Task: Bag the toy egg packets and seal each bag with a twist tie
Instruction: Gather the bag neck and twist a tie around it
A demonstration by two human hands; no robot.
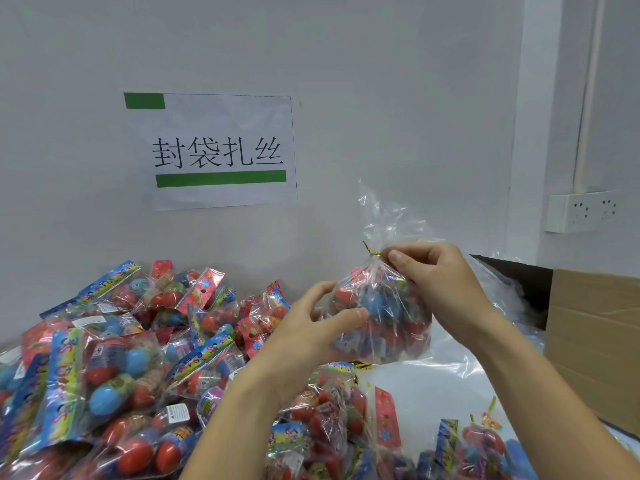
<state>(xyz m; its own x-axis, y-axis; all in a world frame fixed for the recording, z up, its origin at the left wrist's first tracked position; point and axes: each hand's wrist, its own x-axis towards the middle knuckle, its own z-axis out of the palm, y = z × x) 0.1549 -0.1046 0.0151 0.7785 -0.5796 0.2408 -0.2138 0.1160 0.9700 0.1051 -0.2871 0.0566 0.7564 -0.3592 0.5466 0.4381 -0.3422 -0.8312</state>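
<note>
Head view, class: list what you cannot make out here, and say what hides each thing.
- Bag contents: crinkled plastic glare and both hands blur them, so the packet count is unclear.
- Twist tie: too small to tell how many turns; the right hand covers part of the neck.
- Box: cut off by the right edge, its inside unseen.
- Packet pile: cut off at the left and bottom edges.

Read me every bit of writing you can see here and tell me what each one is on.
"封袋扎丝": black characters on the white paper sign taped to the wall, with green bars above and below.
Colourful header cards on the toy egg packets: printed lettering, too blurred to read.
Small white warning labels on some packets: too small to read.
Cardboard box: no print visible.
</note>
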